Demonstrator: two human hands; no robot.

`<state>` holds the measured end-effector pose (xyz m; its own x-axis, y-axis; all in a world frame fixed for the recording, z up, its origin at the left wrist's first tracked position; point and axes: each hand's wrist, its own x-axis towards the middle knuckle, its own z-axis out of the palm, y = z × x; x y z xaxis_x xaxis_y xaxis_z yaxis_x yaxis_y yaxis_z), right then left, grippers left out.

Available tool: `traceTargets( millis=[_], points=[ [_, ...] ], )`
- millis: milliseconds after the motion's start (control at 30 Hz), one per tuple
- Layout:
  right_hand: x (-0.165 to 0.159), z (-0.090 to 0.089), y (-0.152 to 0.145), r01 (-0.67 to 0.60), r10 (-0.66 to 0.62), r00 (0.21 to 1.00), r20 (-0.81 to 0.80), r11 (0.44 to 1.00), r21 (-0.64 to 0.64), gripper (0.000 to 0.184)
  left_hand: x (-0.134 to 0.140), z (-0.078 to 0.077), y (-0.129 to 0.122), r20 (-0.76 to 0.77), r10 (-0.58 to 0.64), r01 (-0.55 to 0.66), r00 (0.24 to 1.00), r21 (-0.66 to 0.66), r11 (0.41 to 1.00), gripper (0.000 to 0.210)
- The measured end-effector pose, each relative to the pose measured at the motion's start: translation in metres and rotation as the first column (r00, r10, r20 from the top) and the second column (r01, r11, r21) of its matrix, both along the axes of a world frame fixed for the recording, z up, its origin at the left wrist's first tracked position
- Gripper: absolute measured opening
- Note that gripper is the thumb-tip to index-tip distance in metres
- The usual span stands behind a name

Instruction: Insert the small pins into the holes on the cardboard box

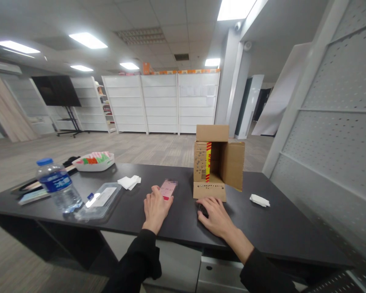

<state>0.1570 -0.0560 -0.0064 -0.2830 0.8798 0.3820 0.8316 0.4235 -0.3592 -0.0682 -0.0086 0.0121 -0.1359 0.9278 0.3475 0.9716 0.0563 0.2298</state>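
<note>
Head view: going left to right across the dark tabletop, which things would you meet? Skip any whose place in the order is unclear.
Blue-capped water bottle, clear plastic case, crumpled white tissue, pink-screened smartphone, open cardboard box, folded white tissue.

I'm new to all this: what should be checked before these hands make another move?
1. Cardboard box open toward the hands: ok, the flaps are spread.
2. Right hand at the dark ridged object: ok, thumb and fingers are beside it.
3. Firm grip on that object: cannot tell, the hand covers most of it.
4. Left hand at the pink-screened phone: ok, it reaches the near end.
5. Water bottle capped: ok, the blue cap is on.
</note>
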Motion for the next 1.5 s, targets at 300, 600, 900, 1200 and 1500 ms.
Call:
traceTargets(
  millis=[300, 600, 900, 1200, 1500],
  points=[
    [0.003, -0.002, 0.004, -0.03, 0.031, 0.998, -0.05, 0.999, 0.02, 0.028, -0.005, -0.006, -0.002, 0.149, -0.033, 0.022, 0.988, 0.074, 0.997, 0.063],
    [0.006, -0.006, 0.028, 0.009, 0.01, 0.889, -0.459, 0.999, 0.038, 0.03, -0.009, -0.016, 0.0, 0.253, -0.111, 0.022, 0.961, 0.332, 0.943, 0.044],
    [0.016, -0.009, 0.059, 0.233, -0.106, 0.726, -0.68, 0.968, 0.098, 0.038, -0.007, -0.017, -0.001, 0.21, -0.237, 0.133, 0.948, 0.414, 0.9, 0.012],
    [0.017, -0.018, 0.063, 0.211, -0.106, 0.761, -0.64, 0.973, 0.089, 0.039, -0.007, -0.018, 0.0, 0.23, -0.245, 0.135, 0.942, 0.41, 0.902, 0.008],
    [0.017, -0.019, 0.067, 0.18, -0.082, 0.793, -0.604, 0.978, 0.103, 0.036, -0.007, -0.017, -0.001, 0.239, -0.247, 0.115, 0.939, 0.458, 0.881, 0.008]
  ],
)
